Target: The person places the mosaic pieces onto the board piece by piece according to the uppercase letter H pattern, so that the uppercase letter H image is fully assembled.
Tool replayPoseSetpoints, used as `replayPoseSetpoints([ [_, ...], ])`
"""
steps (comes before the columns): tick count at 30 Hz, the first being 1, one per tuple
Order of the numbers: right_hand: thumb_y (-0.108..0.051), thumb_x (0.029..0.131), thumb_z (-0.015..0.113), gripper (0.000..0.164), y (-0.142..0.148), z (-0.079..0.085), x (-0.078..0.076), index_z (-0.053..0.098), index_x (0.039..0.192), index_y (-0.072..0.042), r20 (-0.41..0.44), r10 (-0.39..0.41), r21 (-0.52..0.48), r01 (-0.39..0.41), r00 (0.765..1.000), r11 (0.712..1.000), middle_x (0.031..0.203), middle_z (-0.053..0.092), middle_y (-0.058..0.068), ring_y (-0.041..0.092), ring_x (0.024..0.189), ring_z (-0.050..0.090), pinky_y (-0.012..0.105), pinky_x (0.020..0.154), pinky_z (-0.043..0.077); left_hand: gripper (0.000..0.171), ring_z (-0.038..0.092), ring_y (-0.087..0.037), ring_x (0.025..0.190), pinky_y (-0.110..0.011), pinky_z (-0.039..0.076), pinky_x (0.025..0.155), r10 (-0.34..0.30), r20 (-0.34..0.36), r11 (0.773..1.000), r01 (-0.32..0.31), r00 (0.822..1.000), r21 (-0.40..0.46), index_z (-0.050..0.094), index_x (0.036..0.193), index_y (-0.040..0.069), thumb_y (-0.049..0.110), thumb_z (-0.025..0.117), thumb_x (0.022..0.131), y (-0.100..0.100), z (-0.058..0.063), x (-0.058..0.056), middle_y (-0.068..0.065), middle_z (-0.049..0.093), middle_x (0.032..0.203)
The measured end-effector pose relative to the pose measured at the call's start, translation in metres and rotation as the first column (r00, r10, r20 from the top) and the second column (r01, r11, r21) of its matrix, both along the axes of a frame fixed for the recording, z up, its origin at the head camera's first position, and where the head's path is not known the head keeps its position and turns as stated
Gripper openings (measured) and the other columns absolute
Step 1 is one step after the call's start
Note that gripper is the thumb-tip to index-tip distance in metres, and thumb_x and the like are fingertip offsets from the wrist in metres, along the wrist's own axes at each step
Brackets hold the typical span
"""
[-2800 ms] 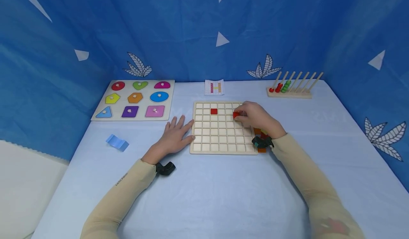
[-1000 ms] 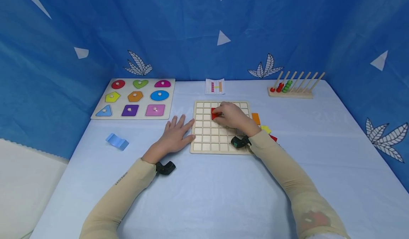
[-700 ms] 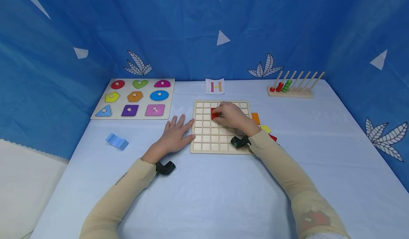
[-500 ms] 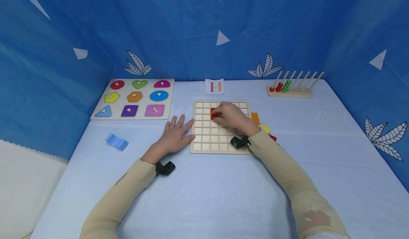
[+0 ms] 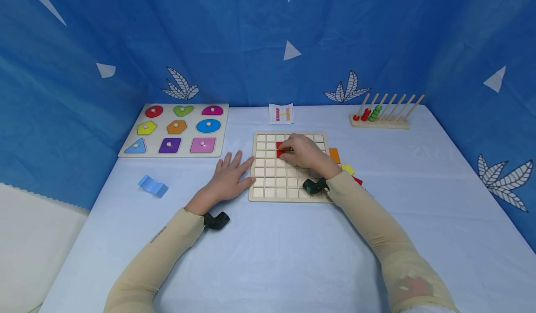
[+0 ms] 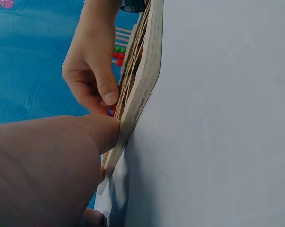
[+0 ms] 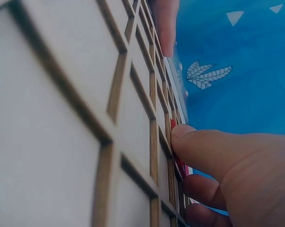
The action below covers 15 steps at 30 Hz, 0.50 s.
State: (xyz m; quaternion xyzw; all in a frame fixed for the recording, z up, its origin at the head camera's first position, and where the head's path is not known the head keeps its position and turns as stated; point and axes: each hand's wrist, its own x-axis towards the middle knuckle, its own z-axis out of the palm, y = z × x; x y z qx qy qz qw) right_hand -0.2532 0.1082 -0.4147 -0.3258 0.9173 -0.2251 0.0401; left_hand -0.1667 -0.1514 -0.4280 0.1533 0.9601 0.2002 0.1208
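Two tiles, an upper red tile (image 5: 279, 143) and a lower red tile (image 5: 278, 154), are being noted in the head view, in adjoining cells above the centre of the frame, on the grid board (image 5: 270, 182). The lower one is being pinched by the thumb and fingertips of the right hand (image 5: 307, 153); its full seating is not being shown. Nothing is being gripped by the left hand (image 5: 226, 179), whose spread fingers are touching the board's left edge. An orange tile (image 5: 334, 155), a yellow tile (image 5: 347, 169) and a third red tile (image 5: 358, 181) are lying loose right of the board. A printed card (image 5: 281, 114) is being displayed at upper centre.

Progress is being judged as early: two tiles are being counted on the grid, and at least these loose ones are being recorded as unplaced. Cells under the right hand are being hidden.

In the left wrist view, the board is being seen nearly edge-on, with the right hand's fingertips meeting at a red sliver, left of centre.

In the right wrist view, a red edge is being touched by the thumb, right of centre; the fingertip contact is being partly obscured.
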Motion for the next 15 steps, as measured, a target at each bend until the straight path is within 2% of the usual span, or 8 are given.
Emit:
replayPoseSetpoints([
  [15, -0.017, 0.094, 0.073, 0.026, 0.0012, -0.0010, 0.0001, 0.076, 0.117, -0.005, -0.005, 0.010, -0.009, -0.010, 1.000, 1.000, 0.102, 0.070, 0.014, 0.025, 0.086, 0.058, 0.038, 0.080, 0.051, 0.068, 0.000, -0.053, 0.156, -0.071, 0.004, 0.122, -0.007, 0.003, 1.000, 0.007, 1.000, -0.002, 0.029, 0.162, 0.016, 0.042, 0.051, 0.103, -0.0004, 0.0020, 0.0009, -0.025, 0.011, 0.170],
])
